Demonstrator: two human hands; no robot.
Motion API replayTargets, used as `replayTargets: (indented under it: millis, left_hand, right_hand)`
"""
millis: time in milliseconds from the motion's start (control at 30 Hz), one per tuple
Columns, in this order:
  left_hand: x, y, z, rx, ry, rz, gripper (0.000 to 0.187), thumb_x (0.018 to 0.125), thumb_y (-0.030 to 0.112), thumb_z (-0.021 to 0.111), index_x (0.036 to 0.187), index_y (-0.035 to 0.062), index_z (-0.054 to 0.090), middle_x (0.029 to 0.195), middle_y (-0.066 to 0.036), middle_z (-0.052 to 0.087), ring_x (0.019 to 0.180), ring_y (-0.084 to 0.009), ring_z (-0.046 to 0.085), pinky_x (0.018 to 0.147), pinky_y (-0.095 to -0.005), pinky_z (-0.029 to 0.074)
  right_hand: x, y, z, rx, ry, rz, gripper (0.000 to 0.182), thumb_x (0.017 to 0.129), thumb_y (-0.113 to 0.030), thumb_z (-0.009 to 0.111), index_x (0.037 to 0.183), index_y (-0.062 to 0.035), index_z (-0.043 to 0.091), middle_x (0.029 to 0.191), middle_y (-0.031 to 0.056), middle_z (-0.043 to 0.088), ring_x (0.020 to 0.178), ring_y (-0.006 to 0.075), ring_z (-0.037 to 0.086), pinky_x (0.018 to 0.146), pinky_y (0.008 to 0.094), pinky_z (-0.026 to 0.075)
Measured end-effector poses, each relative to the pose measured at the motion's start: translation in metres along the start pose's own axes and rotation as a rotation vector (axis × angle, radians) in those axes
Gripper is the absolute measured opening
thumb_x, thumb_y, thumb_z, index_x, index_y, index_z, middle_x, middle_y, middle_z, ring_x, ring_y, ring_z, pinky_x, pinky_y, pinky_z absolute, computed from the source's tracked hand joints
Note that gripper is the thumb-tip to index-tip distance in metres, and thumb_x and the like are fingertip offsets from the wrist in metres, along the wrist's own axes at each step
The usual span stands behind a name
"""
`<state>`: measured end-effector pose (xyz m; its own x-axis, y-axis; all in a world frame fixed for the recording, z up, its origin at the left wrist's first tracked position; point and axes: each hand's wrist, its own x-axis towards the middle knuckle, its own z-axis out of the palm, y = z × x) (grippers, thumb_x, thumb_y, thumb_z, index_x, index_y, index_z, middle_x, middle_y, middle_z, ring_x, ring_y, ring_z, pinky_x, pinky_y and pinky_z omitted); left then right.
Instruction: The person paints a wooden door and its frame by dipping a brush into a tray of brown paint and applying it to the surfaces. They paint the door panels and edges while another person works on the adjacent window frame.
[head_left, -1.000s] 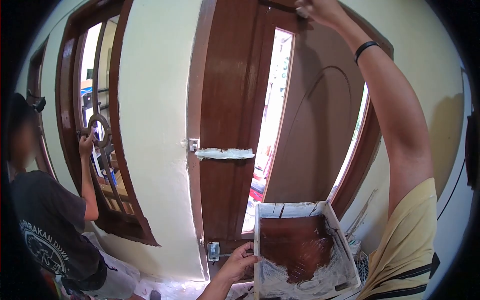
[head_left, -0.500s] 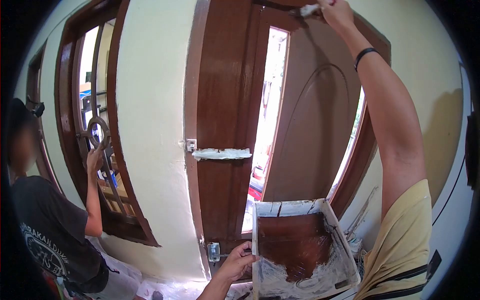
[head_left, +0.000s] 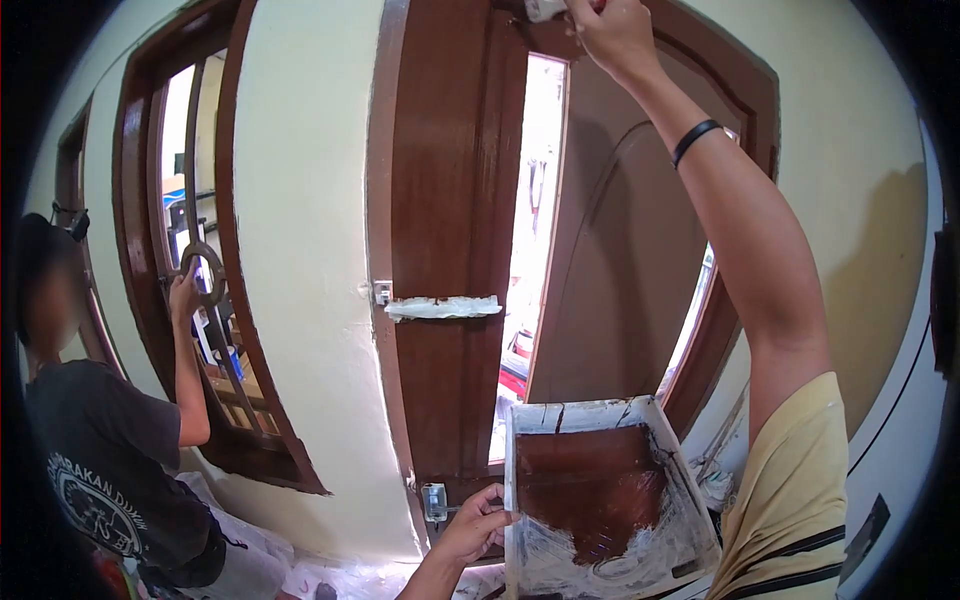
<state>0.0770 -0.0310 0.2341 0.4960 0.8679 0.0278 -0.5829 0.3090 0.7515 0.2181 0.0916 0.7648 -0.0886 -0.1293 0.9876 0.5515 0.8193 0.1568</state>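
Note:
My right hand (head_left: pixel 612 38) is raised to the top of the view, its fingers closed round a paintbrush (head_left: pixel 546 9). White shows on the brush, and its bristle end is partly cut off by the frame's upper edge. It is near the top of a brown door panel (head_left: pixel 440 200). Low down, my left hand (head_left: pixel 474 526) grips the left wall of a whitish paint tray (head_left: pixel 585 413). Dark brown paint (head_left: pixel 590 480) covers much of the tray's inside, with pale smears towards the near end.
White wrapping covers a bar (head_left: pixel 443 309) across the door. A narrow gap (head_left: pixel 535 220) stands between the door and a duller brown panel (head_left: pixel 620 270). At left, a co-worker (head_left: pixel 110 440) holds a hand on a brown window grille (head_left: pixel 205 270). Sheeting (head_left: pixel 370 580) lies below.
My right hand and the paintbrush have moved left and slightly up along the top of the door. My left hand and the tray stay put. The co-worker's hand has shifted slightly on the grille.

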Motion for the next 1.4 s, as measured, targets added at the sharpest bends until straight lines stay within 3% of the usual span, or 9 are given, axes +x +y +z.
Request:
replayTargets:
  millis: [333,467,567,667,867,1067,1200,1300,1400]
  left_hand:
    - [-0.016,0.002,0.014,-0.025,0.014,0.060,0.029,0.084,-0.003,0.062,0.110,0.0044,0.052,0.083,-0.006,0.066,0.059,-0.0089,0.063,0.050,-0.0207,0.053]
    - [-0.013,-0.002,0.007,-0.015,0.003,0.087,0.028,0.084,-0.004,0.061,0.109,0.0038,0.052,0.082,-0.007,0.066,0.058,-0.0094,0.063,0.049,-0.0210,0.053]
    - [-0.008,-0.015,-0.014,-0.047,-0.116,0.089,0.033,0.083,-0.004,0.061,0.114,0.0026,0.052,0.094,-0.008,0.066,0.078,-0.0127,0.067,0.066,-0.0231,0.056]
    - [-0.013,-0.009,0.007,-0.041,0.011,0.091,0.028,0.083,-0.004,0.063,0.108,0.0038,0.053,0.076,-0.005,0.065,0.055,-0.0082,0.062,0.048,-0.0199,0.052]
    - [-0.016,0.001,0.015,-0.030,-0.021,0.068,0.026,0.084,-0.005,0.061,0.107,0.0041,0.053,0.076,-0.005,0.065,0.054,-0.0074,0.061,0.047,-0.0190,0.051]
    - [-0.008,-0.006,0.015,-0.043,0.057,0.069,0.025,0.084,-0.006,0.060,0.106,0.0048,0.053,0.077,-0.004,0.064,0.054,-0.0063,0.059,0.046,-0.0176,0.049]
    - [-0.009,-0.006,0.017,-0.032,0.052,0.068,0.025,0.084,-0.006,0.060,0.105,0.0051,0.052,0.077,-0.005,0.065,0.056,-0.0060,0.060,0.046,-0.0175,0.049]
    - [-0.008,-0.008,0.017,-0.046,0.033,0.077,0.024,0.085,-0.005,0.060,0.105,0.0053,0.052,0.077,-0.004,0.064,0.056,-0.0060,0.060,0.046,-0.0176,0.049]
    - [-0.015,-0.002,0.021,-0.041,0.000,0.068,0.024,0.085,-0.005,0.061,0.104,0.0053,0.052,0.076,-0.004,0.064,0.054,-0.0061,0.059,0.046,-0.0176,0.049]
  right_hand:
    - [0.009,0.008,-0.005,0.127,0.139,0.161,0.020,0.091,-0.016,0.060,0.087,0.0027,0.065,0.064,0.0060,0.064,0.053,0.0111,0.061,0.048,0.0258,0.048]
    - [0.021,0.062,-0.052,-0.261,0.156,0.144,0.027,0.088,-0.031,0.060,0.096,-0.0064,0.069,0.077,0.0148,0.068,0.073,0.0290,0.067,0.072,0.0350,0.052]
    - [0.029,0.085,-0.088,-0.619,0.201,0.041,0.028,0.088,-0.033,0.060,0.095,-0.0076,0.069,0.084,0.0140,0.069,0.081,0.0304,0.066,0.075,0.0392,0.051]
    - [0.023,0.069,-0.100,-0.524,0.222,-0.021,0.020,0.088,-0.023,0.061,0.096,-0.0058,0.068,0.074,0.0128,0.067,0.070,0.0297,0.064,0.067,0.0346,0.051]
    - [-0.009,0.045,-0.061,-0.405,-0.085,-0.191,0.024,0.088,-0.028,0.062,0.096,-0.0056,0.068,0.083,0.0138,0.069,0.078,0.0305,0.067,0.070,0.0375,0.051]
    - [0.018,0.074,-0.062,0.364,-0.031,0.267,0.027,0.088,-0.024,0.067,0.095,0.0024,0.065,0.075,0.0059,0.066,0.063,0.0117,0.062,0.058,0.0252,0.051]
    - [0.020,0.109,-0.087,0.058,0.114,0.432,0.026,0.089,-0.023,0.065,0.096,0.0022,0.065,0.077,0.0088,0.068,0.066,0.0154,0.066,0.061,0.0292,0.053]
    - [0.022,0.124,-0.113,-0.559,0.260,0.203,0.030,0.087,-0.033,0.061,0.096,-0.0048,0.067,0.086,0.0147,0.070,0.082,0.0309,0.067,0.074,0.0386,0.051]
    - [0.014,0.111,-0.117,-0.555,0.296,0.004,0.028,0.087,-0.031,0.060,0.097,-0.0054,0.068,0.087,0.0155,0.069,0.083,0.0338,0.066,0.074,0.0391,0.051]
